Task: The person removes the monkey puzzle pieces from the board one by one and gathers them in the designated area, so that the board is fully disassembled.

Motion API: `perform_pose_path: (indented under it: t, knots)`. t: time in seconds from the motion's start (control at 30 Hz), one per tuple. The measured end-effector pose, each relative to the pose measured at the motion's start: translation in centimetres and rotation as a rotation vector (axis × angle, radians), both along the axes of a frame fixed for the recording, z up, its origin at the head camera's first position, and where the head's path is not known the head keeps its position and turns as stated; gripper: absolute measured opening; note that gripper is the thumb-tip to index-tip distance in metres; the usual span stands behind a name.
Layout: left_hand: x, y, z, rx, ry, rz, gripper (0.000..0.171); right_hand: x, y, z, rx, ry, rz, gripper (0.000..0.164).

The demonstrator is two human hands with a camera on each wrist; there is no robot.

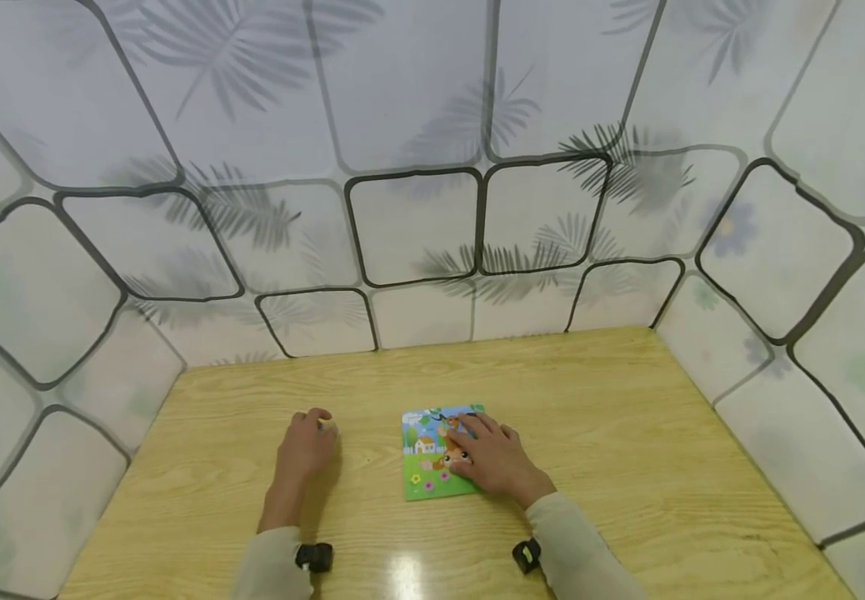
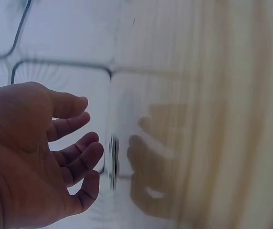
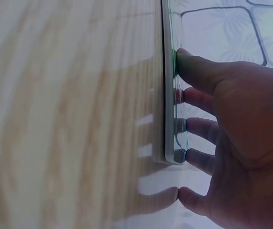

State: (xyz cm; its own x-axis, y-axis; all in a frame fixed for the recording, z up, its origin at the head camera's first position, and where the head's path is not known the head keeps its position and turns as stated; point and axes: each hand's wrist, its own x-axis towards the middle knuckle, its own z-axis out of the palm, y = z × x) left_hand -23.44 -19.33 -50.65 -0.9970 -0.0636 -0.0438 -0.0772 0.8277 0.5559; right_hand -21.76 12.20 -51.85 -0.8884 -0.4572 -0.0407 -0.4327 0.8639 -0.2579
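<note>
A square picture puzzle (image 1: 421,467) lies flat on the wooden table, showing a cartoon animal, a small house and flowers. My right hand (image 1: 496,457) rests on its right side with fingers spread. In the right wrist view the thumb and several fingertips of the right hand (image 3: 250,124) touch the puzzle's top face (image 3: 170,109). To the left, my left hand (image 1: 308,443) hovers low over a small flat coloured piece (image 1: 325,425), partly covered by it. The left wrist view shows the left hand (image 2: 36,157) loosely bent, its fingertips just apart from the thin flat piece (image 2: 113,162).
The pale wooden table (image 1: 590,400) meets a patterned cloth wall (image 1: 417,233) at the back and on both sides. Black camera bands (image 1: 316,557) sit at both wrists. A light glare (image 1: 406,575) lies on the table's near part.
</note>
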Motion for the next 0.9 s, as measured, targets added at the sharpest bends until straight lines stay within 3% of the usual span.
perform_pose_path:
  t: [0.13,0.3,0.63,0.9]
  knots:
    - [0.1,3.3,-0.3,0.008,0.045,-0.063,0.032,0.0,0.0,-0.4,-0.007,0.002,-0.009,0.054]
    - [0.0,6.0,-0.8,0.031,0.063,-0.097,0.029,0.0,0.1,-0.3,-0.029,-0.008,-0.023,0.054]
    - [-0.3,8.9,-1.1,0.008,0.043,-0.126,0.028,0.1,0.0,-0.1,-0.028,0.004,-0.056,0.067]
    - [-0.5,11.1,-1.2,-0.011,0.018,-0.150,0.027,0.0,0.0,0.0,-0.049,-0.020,-0.080,0.067]
